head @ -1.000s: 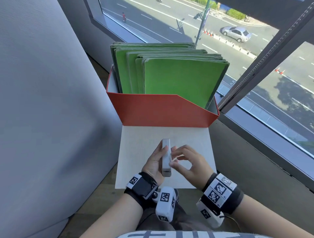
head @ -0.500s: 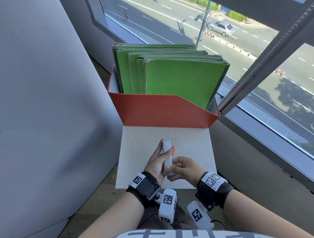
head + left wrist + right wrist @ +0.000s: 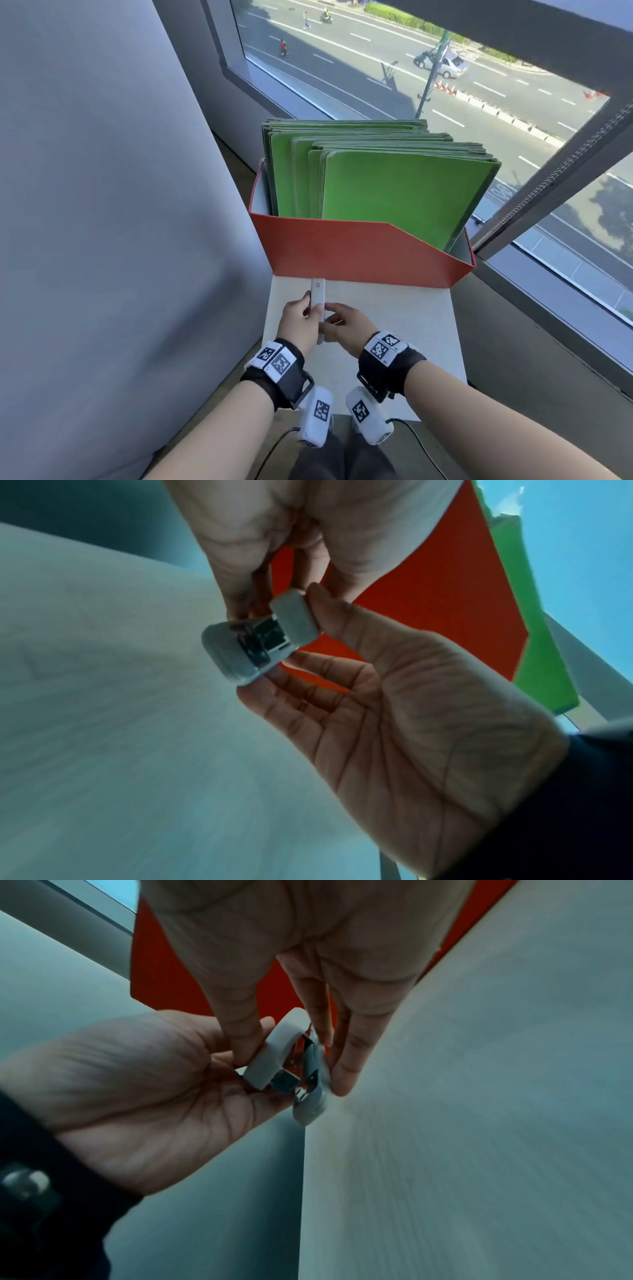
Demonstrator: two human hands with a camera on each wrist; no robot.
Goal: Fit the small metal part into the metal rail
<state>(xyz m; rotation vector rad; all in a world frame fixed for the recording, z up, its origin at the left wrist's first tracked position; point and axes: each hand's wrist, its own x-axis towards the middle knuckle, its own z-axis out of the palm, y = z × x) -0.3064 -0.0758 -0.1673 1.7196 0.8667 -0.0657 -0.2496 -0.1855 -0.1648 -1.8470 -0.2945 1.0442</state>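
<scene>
1. Bright daylight enters through the window [image 3: 411, 68] beyond the bench's far edge.
2. The head view is sharp, with lines bowing at its borders.
3. Both wrist views look dim, blue-tinted and soft; the bench [image 3: 496, 1123] streaks with blur.

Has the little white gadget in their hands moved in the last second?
Yes. The white stapler-like device has gone forward, away from the person: its far end now nearly reaches the red box; earlier it lay mid-board.

My left hand [image 3: 404, 723] pinches the small grey-capped stapler [image 3: 260, 639] — thumb above, fingers [image 3: 274, 691] below — while my right hand [image 3: 301, 534] reaches down onto it, over the pale bench [image 3: 103, 723] beside the red box [image 3: 428, 601].
</scene>
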